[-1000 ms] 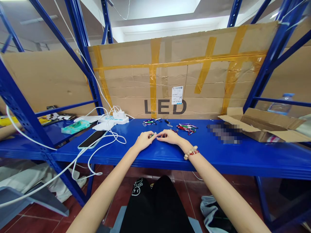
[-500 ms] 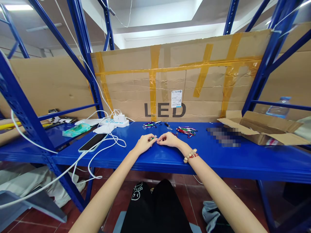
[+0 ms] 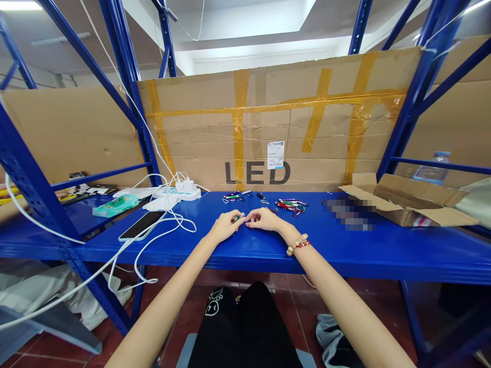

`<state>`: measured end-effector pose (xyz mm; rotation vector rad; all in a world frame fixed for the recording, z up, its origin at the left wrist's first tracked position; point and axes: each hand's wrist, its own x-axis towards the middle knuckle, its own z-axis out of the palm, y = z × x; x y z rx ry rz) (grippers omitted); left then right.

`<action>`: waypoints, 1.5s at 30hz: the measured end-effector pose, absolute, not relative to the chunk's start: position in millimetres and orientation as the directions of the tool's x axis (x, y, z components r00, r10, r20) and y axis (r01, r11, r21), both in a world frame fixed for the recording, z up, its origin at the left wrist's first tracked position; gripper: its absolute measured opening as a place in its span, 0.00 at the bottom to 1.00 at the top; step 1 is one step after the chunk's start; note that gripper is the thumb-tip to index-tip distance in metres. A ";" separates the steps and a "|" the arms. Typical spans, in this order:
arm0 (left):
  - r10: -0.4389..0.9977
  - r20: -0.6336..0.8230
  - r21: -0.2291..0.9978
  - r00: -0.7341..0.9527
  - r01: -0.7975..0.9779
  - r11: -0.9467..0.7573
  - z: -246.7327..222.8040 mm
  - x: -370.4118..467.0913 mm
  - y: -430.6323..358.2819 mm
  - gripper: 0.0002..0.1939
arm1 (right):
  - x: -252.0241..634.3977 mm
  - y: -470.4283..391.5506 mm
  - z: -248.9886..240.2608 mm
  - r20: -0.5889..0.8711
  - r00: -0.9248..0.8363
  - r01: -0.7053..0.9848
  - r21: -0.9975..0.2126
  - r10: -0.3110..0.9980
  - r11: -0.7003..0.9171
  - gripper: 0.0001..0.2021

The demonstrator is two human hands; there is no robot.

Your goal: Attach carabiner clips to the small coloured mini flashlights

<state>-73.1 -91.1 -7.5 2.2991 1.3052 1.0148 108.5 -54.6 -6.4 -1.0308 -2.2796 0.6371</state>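
Observation:
My left hand (image 3: 225,226) is closed in a pinch over the blue tabletop. Between its thumb and fingers shows a bit of a small green object with a pale end (image 3: 240,218), mostly hidden. My right hand (image 3: 262,220), with a beaded bracelet at the wrist, has its fingertips pinched together and meets the left fingertips. What it grips, if anything, is too small to make out. Just beyond the hands lie a pile of small coloured metal pieces with clips (image 3: 235,197), a single dark piece with a silver clip (image 3: 262,198) and a mostly red pile (image 3: 292,205).
On the left, a phone (image 3: 141,226), white cables and a power strip (image 3: 178,192) sit on the blue table (image 3: 307,250). To the right stands an open cardboard box (image 3: 406,202). A taped cardboard panel (image 3: 184,143) closes the back, between blue metal posts.
The whole view has shifted slightly. Both hands keep nearly the same pose at the same spot, with small finger movements at the green object.

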 end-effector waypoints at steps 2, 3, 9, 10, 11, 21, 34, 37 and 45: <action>0.841 0.425 0.570 0.335 0.623 -0.536 -7.4 -72.9 -90.9 0.14 | 108.9 -54.1 -6.8 0.292 -0.561 0.502 -0.625 0.775 0.598 0.12; 0.842 0.423 0.570 0.336 0.623 -0.535 -7.4 -72.8 -90.8 0.14 | 109.1 -54.0 -7.0 0.291 -0.567 0.492 -0.631 0.771 0.600 0.12; 0.842 0.419 0.573 0.340 0.621 -0.535 -8.6 -73.0 -89.7 0.12 | 110.0 -54.7 -6.1 0.280 -0.587 0.469 -0.647 0.760 0.601 0.12; 0.842 0.418 0.573 0.340 0.620 -0.536 -8.9 -73.1 -89.4 0.12 | 110.0 -55.1 -5.5 0.276 -0.589 0.472 -0.646 0.760 0.600 0.12; 0.842 0.419 0.574 0.341 0.620 -0.536 -9.3 -73.2 -89.1 0.12 | 110.0 -55.5 -4.9 0.272 -0.590 0.475 -0.644 0.760 0.600 0.13; 0.836 0.424 0.558 0.347 0.627 -0.544 -9.8 -72.8 -88.2 0.14 | 109.4 -54.1 -4.8 0.298 -0.570 0.498 -0.616 0.766 0.610 0.15; 0.833 0.436 0.537 0.340 0.644 -0.544 -11.0 -73.6 -87.6 0.13 | 111.7 -47.6 -6.3 0.334 -0.535 0.497 -0.619 0.776 0.609 0.11; 0.835 0.432 0.538 0.341 0.646 -0.542 -10.6 -73.5 -87.6 0.13 | 112.3 -48.1 -5.9 0.324 -0.538 0.495 -0.627 0.779 0.602 0.11; 0.839 0.424 0.542 0.341 0.647 -0.537 -9.0 -73.4 -88.9 0.13 | 112.9 -49.3 -4.9 0.379 -0.513 0.447 -0.648 0.770 0.617 0.12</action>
